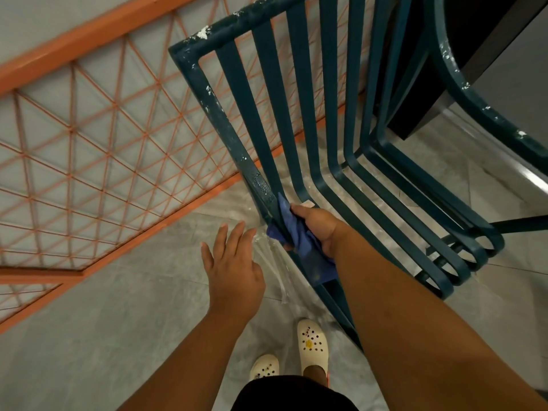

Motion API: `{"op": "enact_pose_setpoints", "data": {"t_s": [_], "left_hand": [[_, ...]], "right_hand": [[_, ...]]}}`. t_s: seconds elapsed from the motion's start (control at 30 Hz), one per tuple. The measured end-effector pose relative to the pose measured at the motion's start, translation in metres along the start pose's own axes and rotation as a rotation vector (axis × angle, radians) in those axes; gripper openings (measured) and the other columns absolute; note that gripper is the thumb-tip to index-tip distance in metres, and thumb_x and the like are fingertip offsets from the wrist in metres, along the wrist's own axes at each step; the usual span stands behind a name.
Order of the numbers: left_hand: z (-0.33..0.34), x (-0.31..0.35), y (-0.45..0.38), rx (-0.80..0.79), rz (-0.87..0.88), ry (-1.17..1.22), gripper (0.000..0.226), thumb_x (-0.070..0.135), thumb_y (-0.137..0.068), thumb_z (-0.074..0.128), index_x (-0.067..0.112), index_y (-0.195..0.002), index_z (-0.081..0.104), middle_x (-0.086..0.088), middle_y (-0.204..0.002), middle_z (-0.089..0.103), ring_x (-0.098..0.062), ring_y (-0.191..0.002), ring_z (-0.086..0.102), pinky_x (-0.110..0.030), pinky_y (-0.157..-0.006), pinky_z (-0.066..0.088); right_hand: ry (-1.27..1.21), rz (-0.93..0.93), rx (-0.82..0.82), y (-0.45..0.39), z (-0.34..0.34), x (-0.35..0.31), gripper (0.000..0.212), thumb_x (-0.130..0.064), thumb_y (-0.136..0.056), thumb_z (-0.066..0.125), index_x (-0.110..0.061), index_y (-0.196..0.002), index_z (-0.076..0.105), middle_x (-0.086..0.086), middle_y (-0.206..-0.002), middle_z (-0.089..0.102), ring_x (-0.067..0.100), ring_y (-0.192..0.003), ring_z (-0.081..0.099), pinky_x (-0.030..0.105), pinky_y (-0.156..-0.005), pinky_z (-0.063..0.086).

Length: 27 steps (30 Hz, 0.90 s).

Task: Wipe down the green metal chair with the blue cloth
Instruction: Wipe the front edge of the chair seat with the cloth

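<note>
Here, in the head view, the green metal chair with long vertical slats [296, 93] stands just beside the orange wire-mesh railing [89, 137], on the grey tiled floor [89, 336]. The right hand [318, 229] is closed around the crumpled blue cloth [299, 241] and presses it against the chair's outer frame bar, low down where the back bends into the seat. The left hand [232, 271] is open with spread fingers, empty, near the same bar but not touching it.

White flaky specks [203, 33] sit on the top rail of the chair and along the frame bar above the cloth. I judge that these may be dried paint; a soft cloth could slide over them and leave them there. Because nothing steadies the chair, a strong push may move it against the railing or tilt it. A thin clear plastic sheet [272, 262] lies on the floor under the chair, close to the white clog shoes [312, 345]. It looks slippery, so a step on it could make the person slide. The cloth also hangs loose below the hand, so it may catch between the slats.
</note>
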<state>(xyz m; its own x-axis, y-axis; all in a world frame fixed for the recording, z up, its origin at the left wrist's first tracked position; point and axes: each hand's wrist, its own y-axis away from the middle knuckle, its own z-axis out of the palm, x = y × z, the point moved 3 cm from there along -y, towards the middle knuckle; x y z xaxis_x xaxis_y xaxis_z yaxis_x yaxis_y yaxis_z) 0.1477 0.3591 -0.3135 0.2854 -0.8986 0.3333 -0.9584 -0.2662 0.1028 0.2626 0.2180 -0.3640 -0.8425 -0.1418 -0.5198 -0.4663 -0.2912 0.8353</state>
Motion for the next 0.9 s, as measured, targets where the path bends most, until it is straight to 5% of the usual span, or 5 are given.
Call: {"op": "enact_pose_setpoints", "data": {"t_s": [0.3,0.53,0.63,0.77,0.9], "left_hand": [[0.001,0.000,-0.004,0.008,0.010,0.003,0.056,0.004,-0.083,0.056,0.018,-0.136,0.049,-0.002,-0.149,0.038,-0.025,-0.145,0.018,-0.054,-0.115,0.006],[0.003,-0.006,-0.004,0.034,0.015,0.011,0.059,-0.001,-0.078,0.058,0.015,-0.134,0.051,-0.006,-0.146,0.044,-0.029,-0.143,0.025,-0.056,-0.113,0.010],[0.003,-0.009,-0.004,0.037,0.005,0.024,0.060,-0.002,-0.078,0.057,0.015,-0.134,0.050,-0.006,-0.146,0.044,-0.028,-0.143,0.024,-0.056,-0.113,0.009],[0.000,-0.009,-0.007,0.043,-0.008,0.046,0.061,-0.001,-0.080,0.055,0.016,-0.138,0.047,-0.004,-0.148,0.041,-0.025,-0.145,0.021,-0.053,-0.114,0.004],[-0.001,-0.013,-0.011,0.055,-0.008,0.048,0.058,-0.001,-0.080,0.058,0.014,-0.135,0.050,-0.006,-0.146,0.043,-0.028,-0.143,0.025,-0.054,-0.113,0.008]], "right_hand": [[0.147,0.123,0.013,0.004,0.000,-0.006,0.044,-0.044,-0.097,0.045,-0.008,-0.088,0.067,0.005,-0.061,0.069,0.015,-0.061,0.066,0.025,-0.065,0.053],[0.602,-0.595,0.378,0.018,0.059,-0.053,0.048,-0.042,-0.102,0.026,-0.009,-0.117,0.056,0.013,-0.104,0.062,0.028,-0.099,0.059,0.034,-0.082,0.046],[1.007,-0.898,0.433,0.020,0.072,-0.034,0.054,-0.027,-0.101,0.038,-0.016,-0.150,0.020,0.016,-0.144,0.041,0.029,-0.122,0.048,0.040,-0.098,0.044],[1.453,-0.920,0.445,0.010,0.067,-0.006,0.082,-0.013,-0.093,0.047,-0.024,-0.150,-0.011,0.010,-0.159,-0.014,0.033,-0.146,-0.003,0.045,-0.116,0.016],[1.428,-0.847,0.427,0.016,0.058,0.010,0.081,-0.016,-0.096,0.044,-0.023,-0.147,-0.018,0.010,-0.158,-0.015,0.032,-0.147,0.002,0.043,-0.115,0.028]]}}
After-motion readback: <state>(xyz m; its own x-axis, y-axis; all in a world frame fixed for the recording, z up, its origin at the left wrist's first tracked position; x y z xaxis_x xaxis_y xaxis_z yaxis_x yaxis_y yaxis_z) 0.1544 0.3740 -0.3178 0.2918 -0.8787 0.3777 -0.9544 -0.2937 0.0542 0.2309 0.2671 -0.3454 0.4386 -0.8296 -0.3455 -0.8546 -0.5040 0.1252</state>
